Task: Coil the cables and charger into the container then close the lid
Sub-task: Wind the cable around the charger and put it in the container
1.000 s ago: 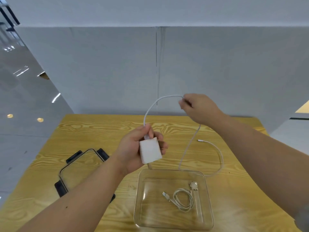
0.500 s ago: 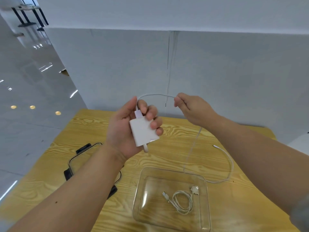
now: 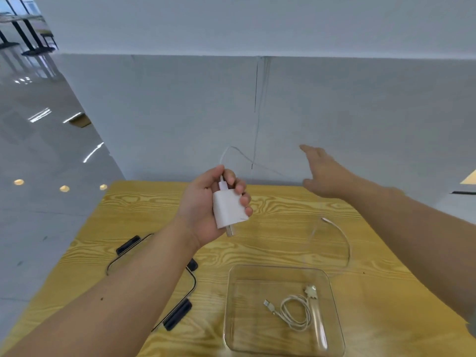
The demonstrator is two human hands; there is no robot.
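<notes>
My left hand grips a white charger block above the wooden table, thumb and fingers curled round it. Its white cable loops up from the plug, runs blurred to the right and curves down onto the table beside the container. My right hand hovers to the right with straight fingers, holding nothing. The clear glass container stands open at the near right with a coiled white cable inside. Its clear lid with black clips lies to the left, partly hidden by my left forearm.
A grey wall rises right behind the table's far edge. Shiny grey floor lies to the left, with table legs far off at the top left.
My right hand has let go of the cable and opened, moving right. The cable loop has dropped. My left hand still grips the charger.
</notes>
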